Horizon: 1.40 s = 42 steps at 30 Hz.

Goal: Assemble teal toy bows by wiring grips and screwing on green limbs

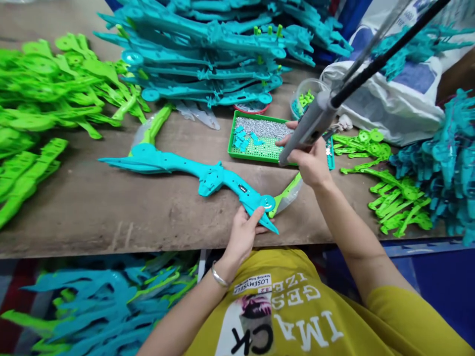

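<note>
L hand (243,235): fingers grasping blue bow (185,164) by one tip
R hand (313,160): fingers clenched rd grey tool (311,121)
Bow: on worktop (148,217), held tip nr front edge
Green tray (256,157): behind bow

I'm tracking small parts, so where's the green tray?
In the head view, the green tray sits on the table just right of centre, between the turquoise stack and the bow-shaped piece, partly hidden by the right hand.

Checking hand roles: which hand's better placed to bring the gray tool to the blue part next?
Right, probably: the right hand grips the gray tool, while the left hand holds the blue part near one pointed tip.
</note>
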Tool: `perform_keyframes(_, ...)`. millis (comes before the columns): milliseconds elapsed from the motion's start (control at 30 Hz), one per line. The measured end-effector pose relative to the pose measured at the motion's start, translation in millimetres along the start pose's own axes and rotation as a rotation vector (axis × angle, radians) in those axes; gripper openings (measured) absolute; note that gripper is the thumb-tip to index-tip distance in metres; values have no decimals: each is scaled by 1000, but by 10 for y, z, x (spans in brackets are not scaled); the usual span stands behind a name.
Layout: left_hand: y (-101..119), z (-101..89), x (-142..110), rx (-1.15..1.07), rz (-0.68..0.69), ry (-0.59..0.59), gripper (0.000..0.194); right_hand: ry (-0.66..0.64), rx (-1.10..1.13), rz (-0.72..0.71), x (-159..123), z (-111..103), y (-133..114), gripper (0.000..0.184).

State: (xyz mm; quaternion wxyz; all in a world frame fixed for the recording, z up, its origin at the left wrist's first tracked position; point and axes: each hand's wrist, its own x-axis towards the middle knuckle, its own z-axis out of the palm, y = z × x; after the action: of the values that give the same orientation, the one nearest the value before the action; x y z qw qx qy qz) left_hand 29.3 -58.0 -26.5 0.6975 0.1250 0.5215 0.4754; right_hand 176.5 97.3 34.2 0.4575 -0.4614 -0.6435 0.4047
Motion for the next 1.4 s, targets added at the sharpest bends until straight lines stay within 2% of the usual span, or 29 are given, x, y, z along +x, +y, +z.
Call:
perform_keyframes(133, 29, -19, -11, -64, -36, -37, 70, 149, 32, -96, 262, 92, 84, 35)
perform_keyframes(233, 38, -25, -18, -82, -50, -51, 68, 286, -2, -85, 405, 218, 239, 40)
perform_keyframes(333, 23, -23, -16, -64, -31, -42, 65, 343, -17, -81, 488, 301, 381, 46)
perform_keyframes(567, -18, -39, -12, -21, -12, -36, 65, 359, -41, -1, 525, 297, 504, 35)
perform_keyframes(1000, -37, -29, 2, -43, 17, -39, 64, 295, -29, -47, 623, 318, 603, 32)
perform_keyframes(1067, -43, -22, 10, -45, 18, -43, 65, 273, -62, -51, 622, 292, 544, 35)
perform_keyframes(1167, -54, -3, 23, -48, 23, -37, 67, 239, -59, -83, 469, 243, 293, 39)
perform_keyframes(1267, -73, 10, 37, -62, 33, -30, 70, 217, 45, -129, 86, 203, -87, 35)
perform_keyframes(1400, -98, 2, 48, -95, 30, -49, 70, 22, 178, -12, -583, 151, -501, 34)
